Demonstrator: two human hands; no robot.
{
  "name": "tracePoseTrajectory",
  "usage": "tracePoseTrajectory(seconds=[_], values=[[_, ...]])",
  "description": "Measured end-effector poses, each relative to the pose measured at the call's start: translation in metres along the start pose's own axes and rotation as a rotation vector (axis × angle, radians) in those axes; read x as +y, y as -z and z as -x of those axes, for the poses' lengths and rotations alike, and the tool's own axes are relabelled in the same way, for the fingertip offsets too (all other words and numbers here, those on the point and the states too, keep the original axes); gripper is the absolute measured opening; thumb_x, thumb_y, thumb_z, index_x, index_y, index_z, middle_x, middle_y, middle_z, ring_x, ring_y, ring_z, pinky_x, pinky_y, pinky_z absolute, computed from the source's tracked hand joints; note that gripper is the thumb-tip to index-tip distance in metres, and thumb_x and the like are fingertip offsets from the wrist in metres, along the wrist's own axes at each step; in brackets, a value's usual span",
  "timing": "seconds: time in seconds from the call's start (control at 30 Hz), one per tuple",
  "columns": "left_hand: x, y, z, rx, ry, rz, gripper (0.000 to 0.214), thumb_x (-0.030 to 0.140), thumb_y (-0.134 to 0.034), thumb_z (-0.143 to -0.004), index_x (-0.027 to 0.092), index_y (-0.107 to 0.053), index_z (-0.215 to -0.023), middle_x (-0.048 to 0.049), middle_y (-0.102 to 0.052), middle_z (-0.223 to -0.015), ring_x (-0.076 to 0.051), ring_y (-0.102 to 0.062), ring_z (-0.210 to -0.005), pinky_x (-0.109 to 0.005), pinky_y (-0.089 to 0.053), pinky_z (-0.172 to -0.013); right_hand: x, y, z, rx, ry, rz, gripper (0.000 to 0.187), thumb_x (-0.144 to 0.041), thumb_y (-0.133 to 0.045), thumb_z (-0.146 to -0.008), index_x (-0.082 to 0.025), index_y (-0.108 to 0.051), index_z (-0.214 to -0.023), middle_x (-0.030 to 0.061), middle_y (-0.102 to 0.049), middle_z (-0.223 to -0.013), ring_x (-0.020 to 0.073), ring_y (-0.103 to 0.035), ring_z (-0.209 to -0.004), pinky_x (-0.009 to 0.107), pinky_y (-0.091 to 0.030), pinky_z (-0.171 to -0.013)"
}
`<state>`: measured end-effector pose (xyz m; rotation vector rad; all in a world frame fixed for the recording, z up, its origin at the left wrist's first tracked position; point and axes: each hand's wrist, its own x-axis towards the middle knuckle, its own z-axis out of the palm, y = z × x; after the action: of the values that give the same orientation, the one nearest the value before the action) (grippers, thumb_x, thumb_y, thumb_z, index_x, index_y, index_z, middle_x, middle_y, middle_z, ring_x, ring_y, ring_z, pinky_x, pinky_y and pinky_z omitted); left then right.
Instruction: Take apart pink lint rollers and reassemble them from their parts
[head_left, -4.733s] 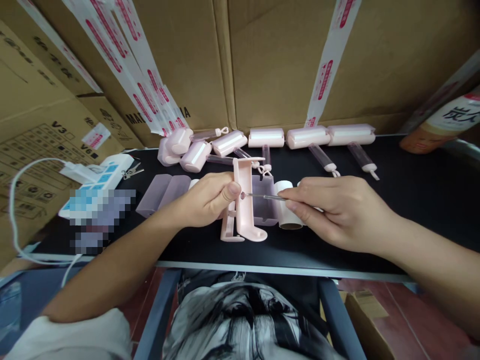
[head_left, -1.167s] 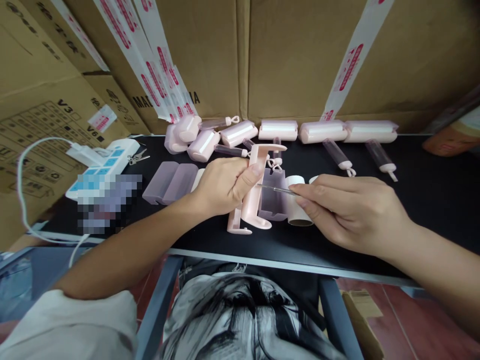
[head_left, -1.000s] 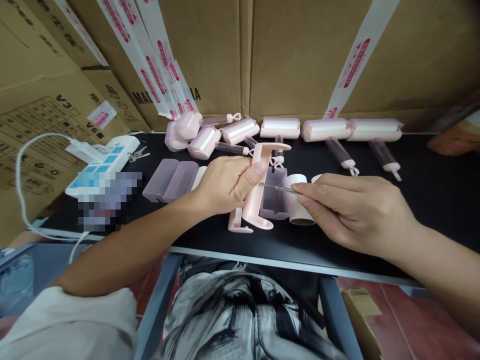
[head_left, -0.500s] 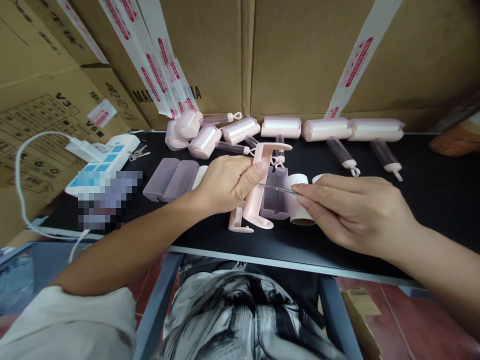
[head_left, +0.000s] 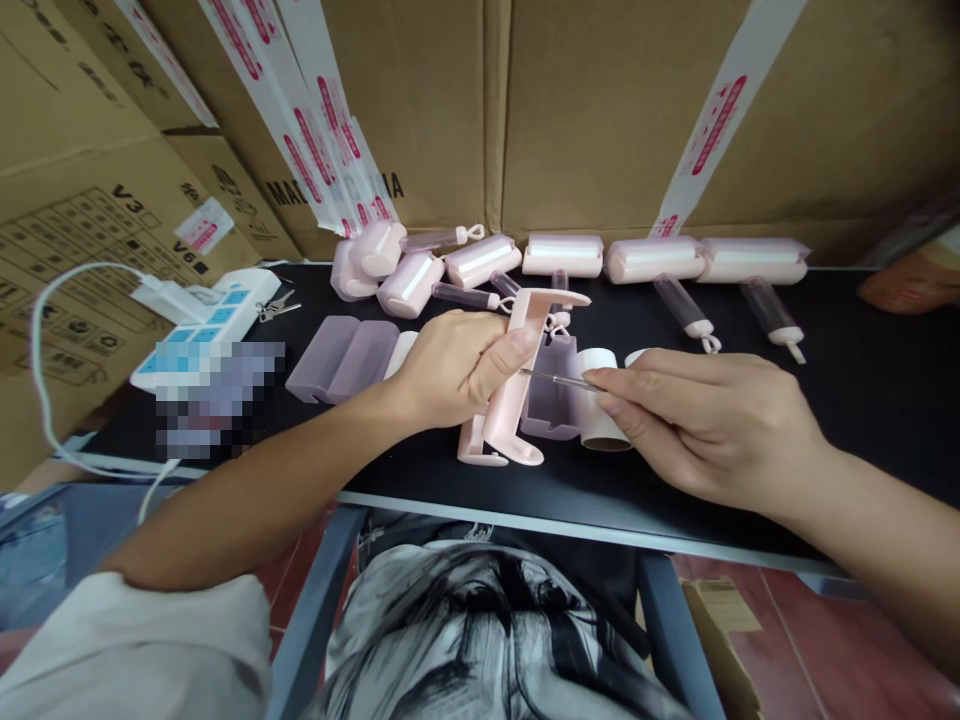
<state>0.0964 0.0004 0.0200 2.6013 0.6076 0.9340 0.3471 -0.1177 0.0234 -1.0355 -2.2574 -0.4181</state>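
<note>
My left hand (head_left: 465, 365) is closed around a pink lint roller frame (head_left: 510, 415), its thumb pressed along the near face. My right hand (head_left: 712, 430) pinches a thin metal screwdriver (head_left: 562, 379), whose tip meets the middle of that frame. The screwdriver's handle end is hidden in my fingers. Below the held frame a second pink frame (head_left: 480, 455) lies partly covered on the table. A translucent purple cover (head_left: 551, 410) and a white paper roll (head_left: 602, 425) are between my hands, and another roll is mostly hidden behind my right fingers.
Several pink lint rollers (head_left: 652, 260) with clear handles line the back of the black table against a cardboard wall (head_left: 585, 120). At left are purple covers (head_left: 326, 360), a power strip (head_left: 247, 305) with a white cable, keys (head_left: 279, 305) and a pixelated object (head_left: 225, 400).
The pink frame has tilted slightly, its upper end shifting right and its lower end left. The screwdriver stays at its middle, and both hands have barely moved.
</note>
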Motion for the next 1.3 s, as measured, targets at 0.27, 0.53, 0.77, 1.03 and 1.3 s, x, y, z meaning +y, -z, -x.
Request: tracePoseTrajectory(seconds=[0.27,0.53,0.77,1.03,1.3], values=[[0.002,0.000,0.000,0.084,-0.024,0.129,0.069,0.064,-0.033,-0.114,0.019,-0.051,-0.064,-0.0002,-0.054,-0.059,-0.012,-0.051,-0.055,-0.029,-0.036,-0.056,0.000,-0.006,0.003,0.074,0.000,-0.046,0.017,-0.014,-0.065,-0.101,-0.017,-0.077,-0.113,0.0029,-0.076,-0.080,0.0141,-0.065,-0.059,0.027,-0.047,-0.053],[0.002,-0.002,-0.001,0.128,-0.007,0.230,0.067,0.064,-0.042,-0.112,0.019,-0.051,-0.064,0.0009,-0.051,-0.058,-0.011,-0.050,-0.055,-0.028,-0.036,-0.054,0.000,-0.008,0.002,0.106,0.014,-0.013,0.016,-0.013,-0.066,-0.100,-0.015,-0.076,-0.112,0.0037,-0.076,-0.080,0.0149,-0.066,-0.059,0.029,-0.047,-0.053],[0.010,-0.002,0.000,0.152,0.108,0.422,0.068,0.069,-0.058,-0.104,0.019,-0.047,-0.059,0.0026,-0.044,-0.054,-0.009,-0.041,-0.051,-0.026,-0.030,-0.048,-0.001,-0.012,0.004,0.126,0.019,-0.018,0.016,-0.013,-0.067,-0.100,-0.014,-0.075,-0.114,0.0033,-0.073,-0.079,0.0146,-0.063,-0.060,0.028,-0.046,-0.052],[0.011,-0.006,-0.001,0.179,0.216,0.539,0.071,0.071,-0.068,-0.096,0.019,-0.041,-0.056,0.0042,-0.036,-0.053,-0.008,-0.034,-0.051,-0.027,-0.024,-0.047,-0.001,-0.020,0.002,0.111,-0.035,-0.206,0.020,-0.009,-0.063,-0.101,-0.014,-0.074,-0.118,0.0010,-0.064,-0.073,0.0136,-0.058,-0.058,0.026,-0.046,-0.053],[0.014,-0.003,-0.006,0.222,0.191,0.490,0.073,0.077,-0.061,-0.098,0.020,-0.042,-0.057,0.0035,-0.039,-0.054,-0.009,-0.037,-0.051,-0.028,-0.030,-0.048,-0.001,-0.001,-0.003,0.090,-0.040,-0.160,0.023,-0.010,-0.064,-0.101,-0.017,-0.075,-0.119,0.0024,-0.067,-0.076,0.0141,-0.061,-0.058,0.027,-0.047,-0.052]])
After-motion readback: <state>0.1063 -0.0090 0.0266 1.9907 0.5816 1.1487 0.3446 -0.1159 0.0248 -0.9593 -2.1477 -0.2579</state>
